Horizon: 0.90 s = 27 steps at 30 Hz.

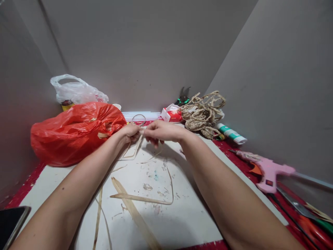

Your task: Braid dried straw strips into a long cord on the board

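My left hand is closed in a pinch on a pale dried plant strip that hangs down in a bent, angular shape. Close beside it, my right hand pinches with thumb and forefinger at the top end of the same strip, its other fingers curled below. The fingertips almost meet, so the exact spot they grip is partly hidden. Below the hands, a bent dried strip lies across a wider flat strip. Another narrow strip rests under my left forearm.
A red plastic bag stands at the left with a white bag behind it. Coiled rope, a red box and pruners sit at the back. A pink glue gun and scissors lie right; a phone left.
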Motion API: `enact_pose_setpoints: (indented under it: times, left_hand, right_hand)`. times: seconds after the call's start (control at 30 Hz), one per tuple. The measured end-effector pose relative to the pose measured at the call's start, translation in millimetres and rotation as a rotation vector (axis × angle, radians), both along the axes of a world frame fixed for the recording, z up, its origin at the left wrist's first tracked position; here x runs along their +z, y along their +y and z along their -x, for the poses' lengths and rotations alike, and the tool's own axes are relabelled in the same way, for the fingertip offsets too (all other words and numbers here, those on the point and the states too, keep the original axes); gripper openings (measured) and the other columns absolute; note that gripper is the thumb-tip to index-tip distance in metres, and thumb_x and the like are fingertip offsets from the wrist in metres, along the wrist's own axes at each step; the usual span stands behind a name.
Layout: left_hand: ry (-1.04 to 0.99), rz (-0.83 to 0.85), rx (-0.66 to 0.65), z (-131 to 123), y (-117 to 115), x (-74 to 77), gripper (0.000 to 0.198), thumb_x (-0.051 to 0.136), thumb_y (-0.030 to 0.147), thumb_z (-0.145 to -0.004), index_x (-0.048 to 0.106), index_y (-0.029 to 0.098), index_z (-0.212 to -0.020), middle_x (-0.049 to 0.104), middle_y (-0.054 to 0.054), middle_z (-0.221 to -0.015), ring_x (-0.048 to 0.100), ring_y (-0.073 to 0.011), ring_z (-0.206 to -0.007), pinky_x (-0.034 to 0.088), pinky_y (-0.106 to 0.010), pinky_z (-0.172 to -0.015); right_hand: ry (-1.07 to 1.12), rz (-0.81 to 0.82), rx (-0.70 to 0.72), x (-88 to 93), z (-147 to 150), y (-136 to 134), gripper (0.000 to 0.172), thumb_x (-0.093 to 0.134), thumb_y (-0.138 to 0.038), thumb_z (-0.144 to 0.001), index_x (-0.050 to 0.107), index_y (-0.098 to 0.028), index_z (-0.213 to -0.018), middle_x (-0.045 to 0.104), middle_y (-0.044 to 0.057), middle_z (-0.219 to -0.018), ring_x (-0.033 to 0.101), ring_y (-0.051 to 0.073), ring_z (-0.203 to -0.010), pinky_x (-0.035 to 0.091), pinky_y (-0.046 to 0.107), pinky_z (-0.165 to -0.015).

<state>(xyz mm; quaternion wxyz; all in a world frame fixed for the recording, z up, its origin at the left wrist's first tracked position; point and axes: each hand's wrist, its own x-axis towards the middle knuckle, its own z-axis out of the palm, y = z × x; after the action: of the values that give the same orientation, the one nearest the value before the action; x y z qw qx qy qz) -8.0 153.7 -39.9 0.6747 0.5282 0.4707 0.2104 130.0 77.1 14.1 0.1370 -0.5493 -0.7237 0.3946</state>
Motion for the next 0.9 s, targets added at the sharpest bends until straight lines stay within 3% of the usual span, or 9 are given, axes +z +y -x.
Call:
enact_pose_setpoints:
  times: [0.07, 0.13, 0.23, 0.33, 0.53, 0.63, 0.8, 0.9]
  left_hand:
    - [-0.023, -0.010, -0.023, -0.3, -0.3, 1.1, 0.020, 0.058, 0.010, -0.070, 0.045, 0.015, -0.055, 0.024, 0.010, -0.039, 0.017, -0.0018, -0.033, 0.009, -0.017, -0.035]
    - [-0.034, -0.009, -0.037, -1.3, -1.0, 0.8, 0.017, 0.057, 0.010, -0.071, 0.046, 0.015, -0.058, 0.024, 0.010, -0.039, 0.016, -0.0016, -0.033, 0.009, -0.017, -0.035]
    - [-0.059, -0.006, -0.036, -2.5, -2.1, -0.6, 0.027, 0.056, 0.011, -0.072, 0.037, 0.017, -0.054, 0.024, 0.010, -0.039, 0.016, -0.0011, -0.032, 0.010, -0.016, -0.035]
    - [-0.080, 0.002, -0.027, -2.6, -2.8, -1.3, 0.034, 0.058, 0.014, -0.072, 0.031, 0.018, -0.052, 0.024, 0.010, -0.039, 0.016, -0.0007, -0.033, 0.010, -0.016, -0.035]
    - [-0.026, -0.062, -0.102, -1.0, -3.8, -0.4, 0.016, 0.055, 0.012, -0.072, 0.051, 0.011, -0.056, 0.023, 0.010, -0.039, 0.015, -0.0006, -0.033, 0.008, -0.017, -0.036]
    - [0.012, -0.128, -0.125, -0.5, -3.9, -0.9, 0.014, 0.055, 0.012, -0.071, 0.054, 0.011, -0.058, 0.023, 0.010, -0.038, 0.016, -0.0011, -0.033, 0.008, -0.019, -0.036]
    - [0.140, -0.247, -0.129, -0.1, -6.8, 1.1, 0.021, 0.061, 0.016, -0.069, 0.047, 0.015, -0.054, 0.029, 0.009, -0.039, 0.020, -0.0019, -0.033, 0.012, -0.020, -0.037]
    - [0.250, -0.338, -0.152, 0.8, -9.8, 5.7, 0.021, 0.064, 0.020, -0.067, 0.049, 0.015, -0.054, 0.031, 0.008, -0.040, 0.023, -0.0027, -0.033, 0.016, -0.020, -0.038]
  right_hand:
    - [0.004, -0.155, -0.284, -9.8, -6.1, 11.8, 0.026, 0.049, -0.032, -0.084, 0.053, -0.014, -0.065, 0.059, 0.004, -0.059, 0.053, 0.009, -0.047, 0.034, 0.018, -0.042]
    - [-0.005, -0.216, -0.432, -24.6, -7.8, 24.0, 0.028, 0.049, -0.031, -0.085, 0.053, -0.013, -0.063, 0.059, 0.005, -0.060, 0.050, 0.009, -0.047, 0.033, 0.019, -0.042]
    - [0.046, -0.156, -0.411, -45.0, -3.5, 35.4, 0.032, 0.047, -0.033, -0.086, 0.053, -0.014, -0.062, 0.056, 0.004, -0.057, 0.047, 0.009, -0.045, 0.032, 0.020, -0.041]
    - [0.102, -0.077, -0.373, -54.3, 2.3, 37.6, 0.032, 0.042, -0.034, -0.089, 0.054, -0.014, -0.066, 0.055, 0.002, -0.055, 0.046, 0.008, -0.042, 0.032, 0.020, -0.040]
    - [0.190, 0.078, -0.371, -51.2, -0.7, 36.5, 0.036, 0.044, -0.041, -0.088, 0.052, -0.015, -0.063, 0.025, -0.008, -0.036, 0.022, 0.005, -0.031, 0.017, 0.020, -0.033]
    - [0.198, 0.139, -0.355, -49.9, -4.8, 37.7, 0.037, 0.043, -0.038, -0.088, 0.047, -0.016, -0.058, 0.024, -0.008, -0.034, 0.019, 0.005, -0.031, 0.014, 0.020, -0.034]
    - [0.318, 0.269, -0.318, -51.6, -9.6, 38.1, 0.035, 0.047, -0.031, -0.084, 0.035, -0.019, -0.054, 0.024, -0.008, -0.036, 0.018, 0.004, -0.032, 0.013, 0.020, -0.034]
    - [0.395, 0.303, -0.337, -53.3, -9.0, 37.3, 0.031, 0.049, -0.023, -0.081, 0.035, -0.018, -0.054, 0.022, -0.009, -0.035, 0.016, 0.004, -0.032, 0.010, 0.020, -0.034]
